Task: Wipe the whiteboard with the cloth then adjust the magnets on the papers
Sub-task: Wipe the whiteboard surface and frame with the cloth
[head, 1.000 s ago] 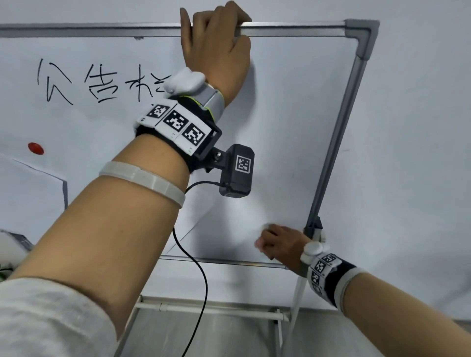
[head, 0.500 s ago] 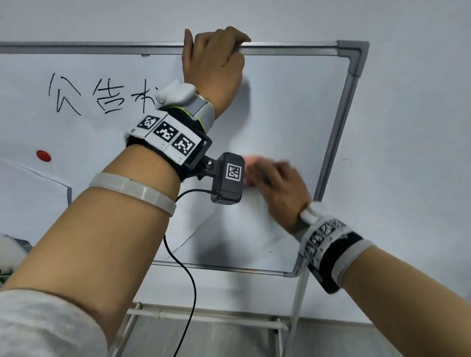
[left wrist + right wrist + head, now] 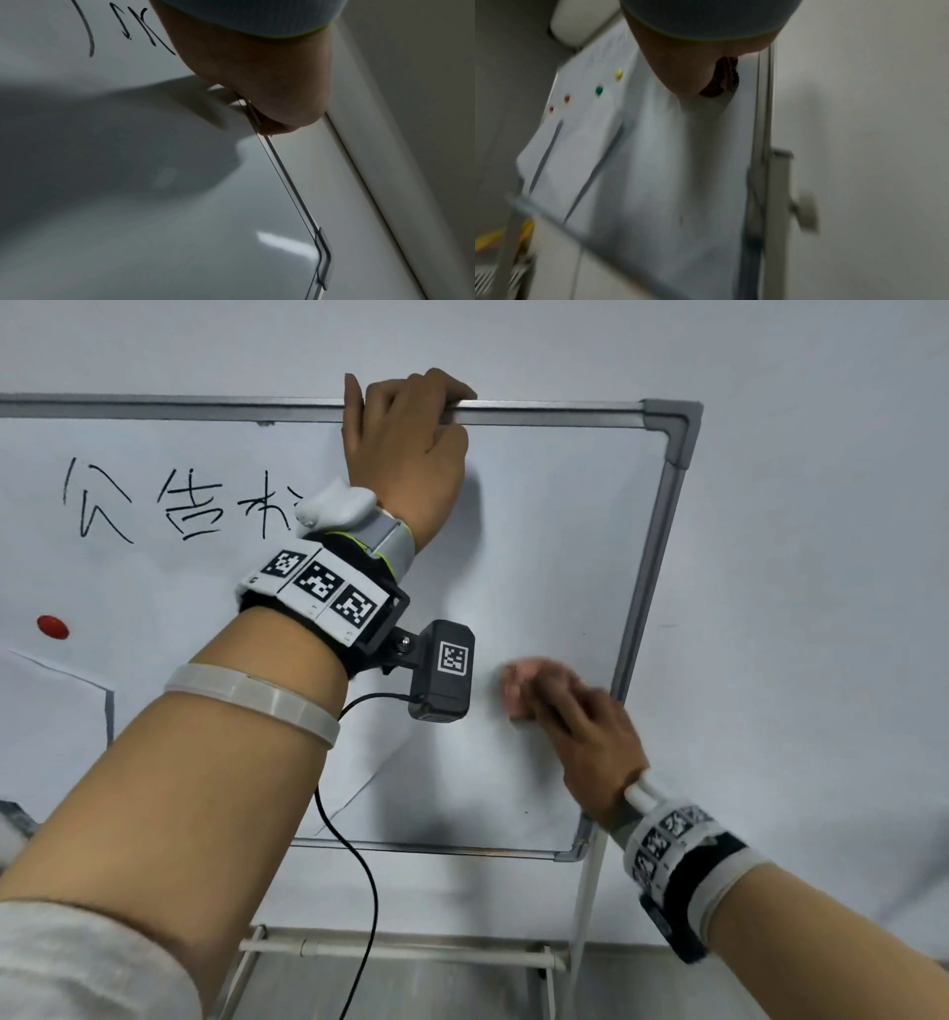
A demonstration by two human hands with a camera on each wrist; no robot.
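The whiteboard point(image 3: 554, 546) stands in a grey metal frame with black writing point(image 3: 154, 505) at its upper left. My left hand point(image 3: 405, 428) grips the top frame bar point(image 3: 539, 414), fingers curled over it; the left wrist view shows the left hand point(image 3: 257, 81) on that bar point(image 3: 290, 176). Low on the board's right part, my right hand point(image 3: 570, 711) holds a pink cloth point(image 3: 518, 680) against the surface, blurred by motion. In the right wrist view the cloth point(image 3: 725, 79) shows under my right hand point(image 3: 680, 67). A red magnet point(image 3: 52, 627) sits above a paper point(image 3: 46, 711) at the left.
The right wrist view shows yellow point(image 3: 619, 74), green point(image 3: 599, 90) and red point(image 3: 566, 98) magnets on the papers point(image 3: 577, 132). A black cable point(image 3: 359, 891) hangs from my left wrist camera. The white stand rails point(image 3: 400, 950) run below the board, and a plain wall point(image 3: 821, 608) lies to the right.
My right hand carried the cloth up from the board's lower right corner to mid-height, then slid a little back toward the right frame. The left hand stayed on the top bar.
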